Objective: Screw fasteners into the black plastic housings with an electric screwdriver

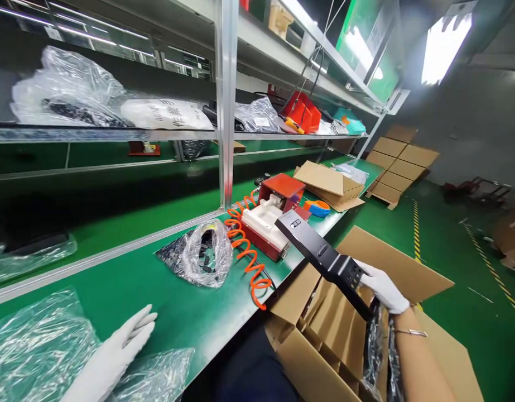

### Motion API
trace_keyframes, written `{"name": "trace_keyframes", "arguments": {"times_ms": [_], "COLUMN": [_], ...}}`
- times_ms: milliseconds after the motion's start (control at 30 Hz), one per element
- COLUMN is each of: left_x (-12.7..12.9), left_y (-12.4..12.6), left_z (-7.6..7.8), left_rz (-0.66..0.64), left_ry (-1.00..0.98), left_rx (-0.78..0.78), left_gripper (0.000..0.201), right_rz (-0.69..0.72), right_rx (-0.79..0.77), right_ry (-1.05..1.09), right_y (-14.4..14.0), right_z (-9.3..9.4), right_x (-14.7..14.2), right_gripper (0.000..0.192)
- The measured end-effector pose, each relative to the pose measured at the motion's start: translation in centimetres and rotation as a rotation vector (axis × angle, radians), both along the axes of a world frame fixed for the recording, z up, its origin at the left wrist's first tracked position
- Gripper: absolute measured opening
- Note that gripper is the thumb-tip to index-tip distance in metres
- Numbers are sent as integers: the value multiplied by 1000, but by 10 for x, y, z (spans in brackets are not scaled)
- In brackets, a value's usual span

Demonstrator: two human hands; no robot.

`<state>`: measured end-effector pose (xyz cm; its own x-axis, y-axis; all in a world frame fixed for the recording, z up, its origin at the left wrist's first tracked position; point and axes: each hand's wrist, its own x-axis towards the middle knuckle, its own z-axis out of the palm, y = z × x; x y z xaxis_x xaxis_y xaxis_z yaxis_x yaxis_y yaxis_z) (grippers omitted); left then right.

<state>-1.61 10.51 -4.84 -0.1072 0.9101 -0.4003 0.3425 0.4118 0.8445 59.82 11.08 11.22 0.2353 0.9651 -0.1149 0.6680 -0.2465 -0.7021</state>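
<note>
My right hand [383, 287], in a white glove, grips the lower end of a long black flat panel [319, 254] with small buttons and slots. It holds the panel slanted above an open cardboard box [324, 335] with cardboard dividers, beside the bench. My left hand [121, 349], also gloved, lies flat with fingers together on the green bench top [177, 304], touching clear plastic sheeting [39, 346]. It holds nothing.
On the bench stand a clear bag of small black parts [205, 254], an orange coiled air hose [246, 251], a red fixture with a white block [269, 220], a flattened carton [328, 184] and a roll of tape [318, 207]. Shelves above hold bags and red bins. Cartons are stacked on the floor [397, 162].
</note>
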Motion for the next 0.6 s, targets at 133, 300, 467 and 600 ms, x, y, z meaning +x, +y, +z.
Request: {"name": "trace_keyframes", "arguments": {"times_ms": [133,300,467,600], "left_x": [-2,-1,3,9], "left_y": [1,-1,-2,-2], "left_z": [-2,-1,9,24], "left_rz": [-4,-9,0,34], "left_ry": [25,52,48,30], "left_rx": [-23,-29,-64,-97], "left_gripper": [94,88,89,91], "right_rz": [48,117,151,131], "right_rx": [-77,-86,-94,-107], "right_ry": [-19,-1,5,-3], "right_y": [9,33,47,42], "right_z": [1,3,8,9], "right_x": [7,8,12,19], "right_gripper": [88,79,80,84]}}
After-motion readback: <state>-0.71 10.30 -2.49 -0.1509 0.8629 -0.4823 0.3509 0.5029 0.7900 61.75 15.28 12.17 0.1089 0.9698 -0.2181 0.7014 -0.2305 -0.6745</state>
